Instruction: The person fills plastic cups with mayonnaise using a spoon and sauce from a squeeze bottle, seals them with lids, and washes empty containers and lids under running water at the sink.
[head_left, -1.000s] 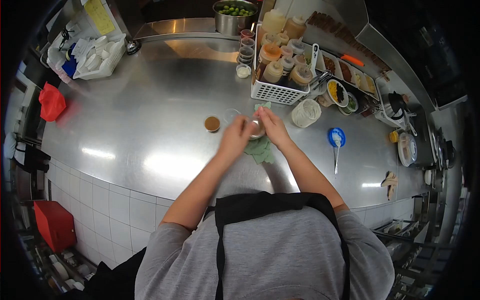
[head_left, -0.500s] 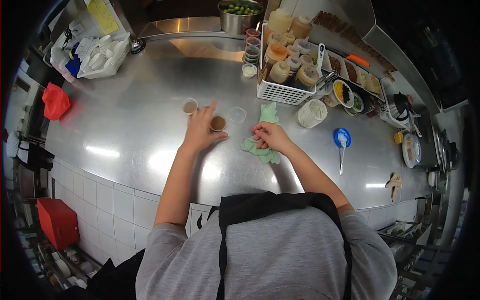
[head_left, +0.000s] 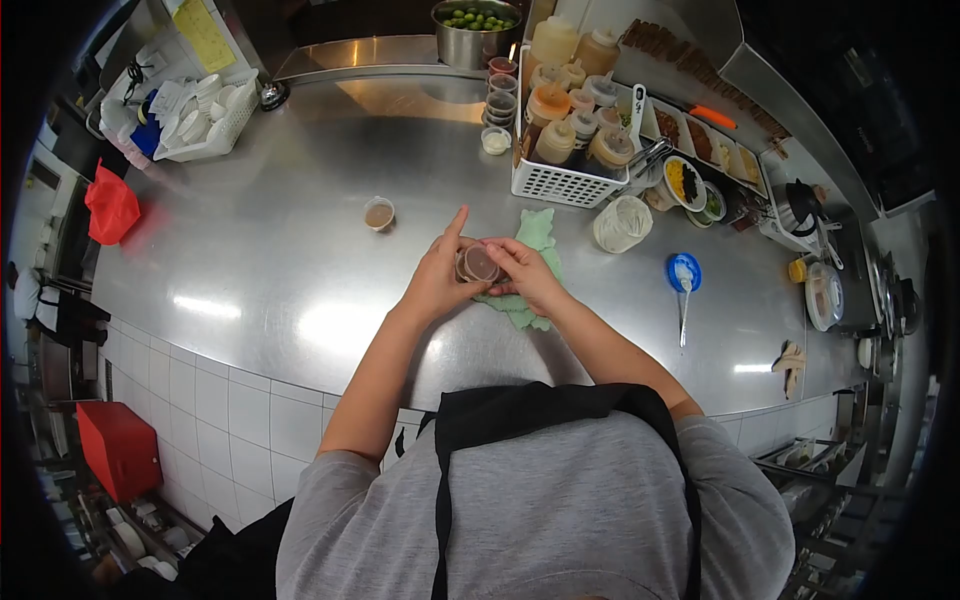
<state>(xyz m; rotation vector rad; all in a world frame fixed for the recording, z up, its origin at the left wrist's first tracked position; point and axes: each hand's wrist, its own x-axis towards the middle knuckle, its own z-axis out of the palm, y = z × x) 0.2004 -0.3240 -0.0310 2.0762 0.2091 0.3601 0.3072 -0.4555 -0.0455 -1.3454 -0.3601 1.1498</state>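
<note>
My left hand [head_left: 435, 280] is closed around a small clear sauce cup [head_left: 463, 268], its index finger pointing up and away. With its fingertips, my right hand [head_left: 528, 275] pinches a clear round lid [head_left: 483, 262], tilted and held against the cup; brown contents show through it. Whether the lid is seated on the rim I cannot tell. A crumpled green cloth [head_left: 537, 228] lies under and behind my right hand. Farther off to the left, a second sauce cup [head_left: 380, 214] with brown contents stands on the steel counter [head_left: 270, 220].
A white basket of squeeze bottles [head_left: 565, 187] stands at the back right, beside stacked sauce cups [head_left: 500, 105]. To the right are a white tub [head_left: 622, 224] and a spoon [head_left: 685, 315] on a blue lid [head_left: 684, 268]. A red bag [head_left: 112, 205] sits far left.
My left hand has taken hold of the nearer sauce cup and moved right with it. My right hand has left the cloth and taken the clear lid to the cup.
</note>
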